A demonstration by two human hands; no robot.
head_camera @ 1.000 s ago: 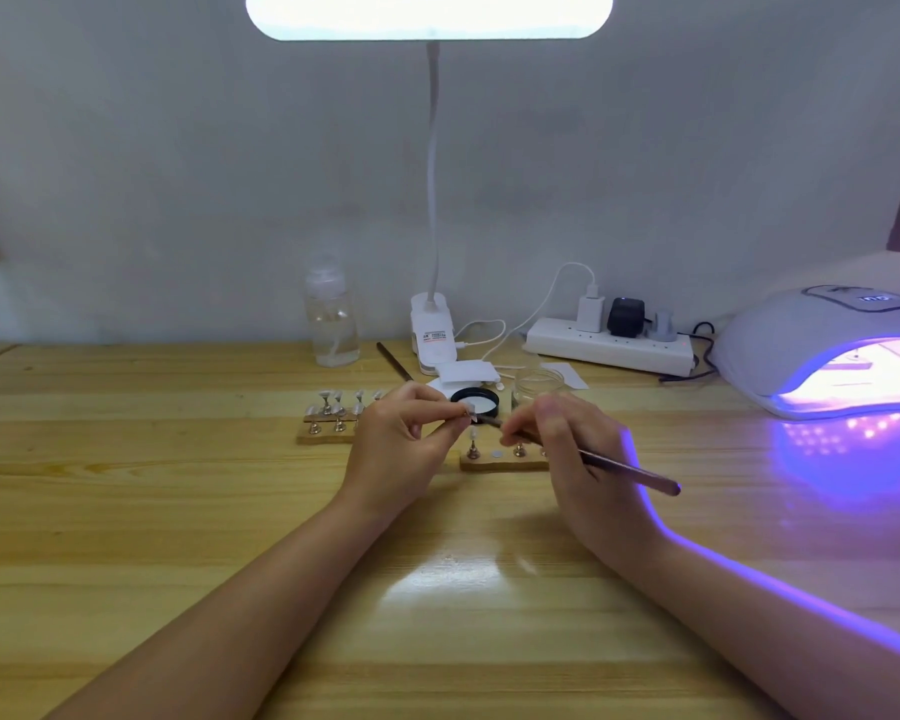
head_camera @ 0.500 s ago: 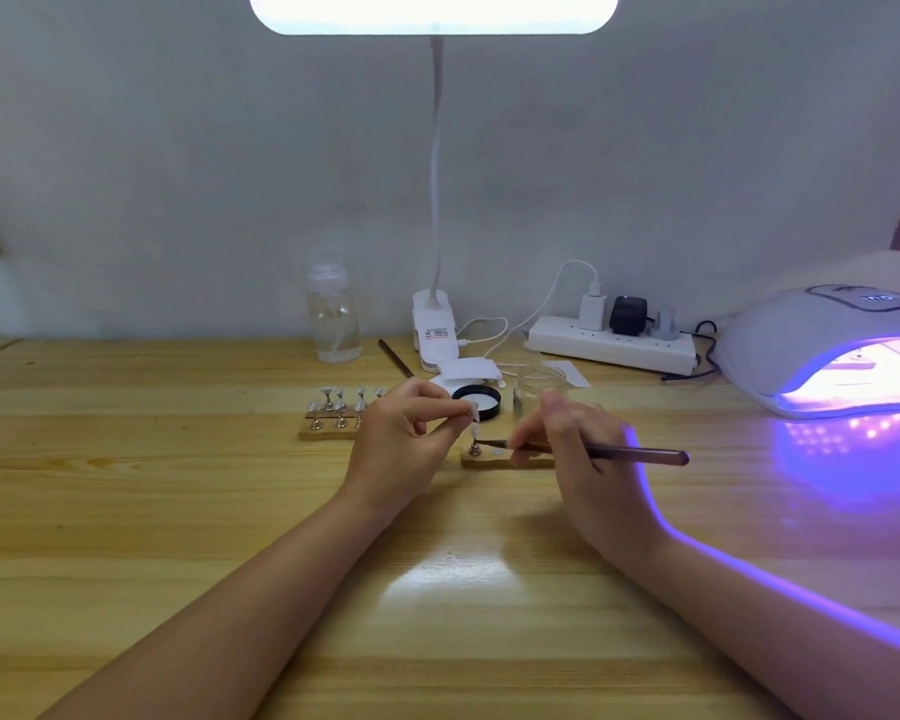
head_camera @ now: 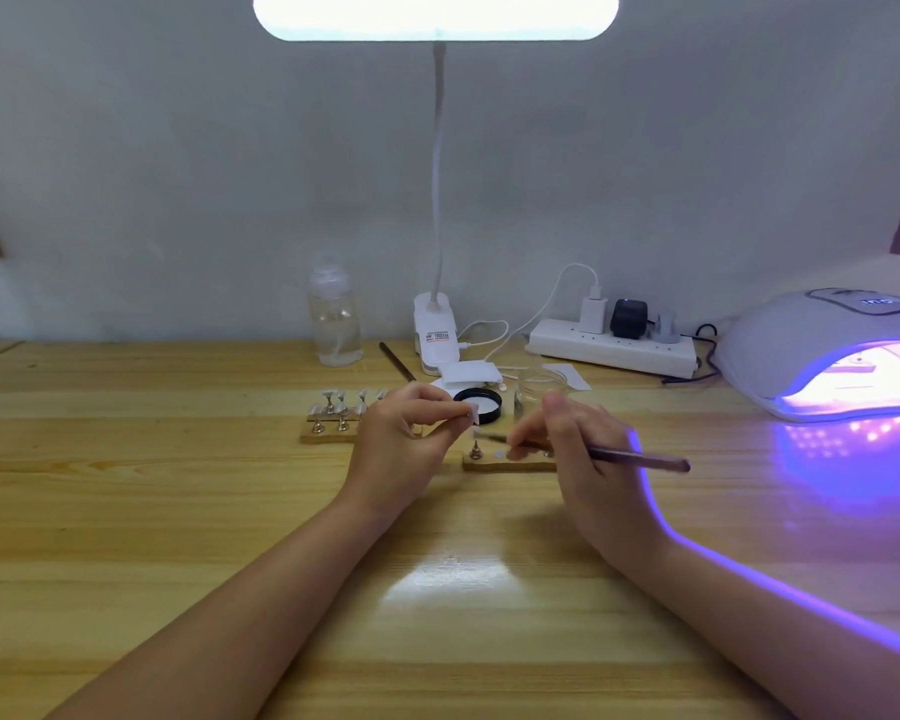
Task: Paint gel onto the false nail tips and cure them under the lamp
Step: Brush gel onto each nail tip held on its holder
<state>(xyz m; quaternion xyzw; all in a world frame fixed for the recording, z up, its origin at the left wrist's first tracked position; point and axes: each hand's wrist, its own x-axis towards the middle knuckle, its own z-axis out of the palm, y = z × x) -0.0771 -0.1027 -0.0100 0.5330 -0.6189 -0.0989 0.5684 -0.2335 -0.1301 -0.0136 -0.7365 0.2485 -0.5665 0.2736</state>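
My left hand (head_camera: 398, 444) pinches a small white false nail tip (head_camera: 471, 411) between thumb and fingers, just above a wooden holder block (head_camera: 510, 464). My right hand (head_camera: 578, 449) grips a thin dark brush (head_camera: 640, 457); its bristle end points left, just under the tip. An open gel pot (head_camera: 481, 405) with a black rim sits behind the hands. A second wooden block (head_camera: 326, 434) to the left carries several nail tips on metal stands. The curing lamp (head_camera: 822, 350) glows purple at the far right.
A desk lamp base (head_camera: 435, 335) and its lit head (head_camera: 435, 15) stand at the back, with a clear bottle (head_camera: 334, 319), a power strip (head_camera: 611, 348), a small glass jar (head_camera: 541, 384) and a spare brush (head_camera: 397, 361) close by.
My right hand has lowered the brush from the gel pot and swung it level, bristle end now just below the tip held by my left hand. The left hand has barely moved.
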